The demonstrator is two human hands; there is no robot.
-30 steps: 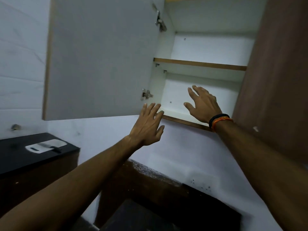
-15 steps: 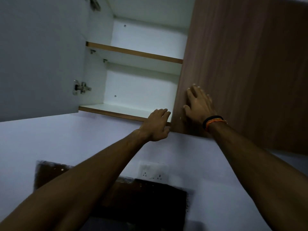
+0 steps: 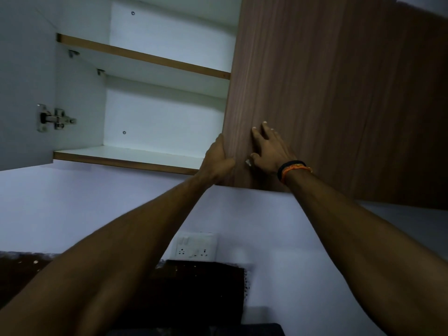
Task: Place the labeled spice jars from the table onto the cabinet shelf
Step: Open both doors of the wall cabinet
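Both hands are up at the wall cabinet, no jar in either. The left hand (image 3: 217, 161) grips the free vertical edge of the brown wood-grain laminate cabinet door (image 3: 327, 93) near its bottom corner: thumb on the front face, fingers wrapped behind the edge & hidden. Prob. a pull grip, to swing this door open. The right hand (image 3: 271, 149) lies flat on the door front just beside it, fingers straight & slightly spread, holding nothing; likely steadying the panel or guiding the swing.

The white door w/ steel hinge (image 3: 54, 118) on the left side already stands open, showing the white cabinet shelf w/ brown edge strip (image 3: 145, 58) and the white bottom board (image 3: 126, 155); both look bare.

Labeled spice jars: not in view, so presumably on the table below the frame. Placing not yet begun, by my read.
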